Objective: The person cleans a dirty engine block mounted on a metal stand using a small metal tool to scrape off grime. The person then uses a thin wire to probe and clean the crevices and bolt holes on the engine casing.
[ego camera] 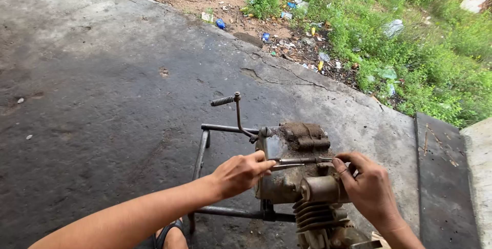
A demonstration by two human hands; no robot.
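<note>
Atop the muddy engine (294,164), left hand (241,173) and right hand (366,187) pinch a thin metal rod (297,162); grime could let it slip toward three o'clock.

Single head view, looked steeply down from close above, faced forward over engine (294,169) on stand (202,149), toward grass (435,49).
</note>
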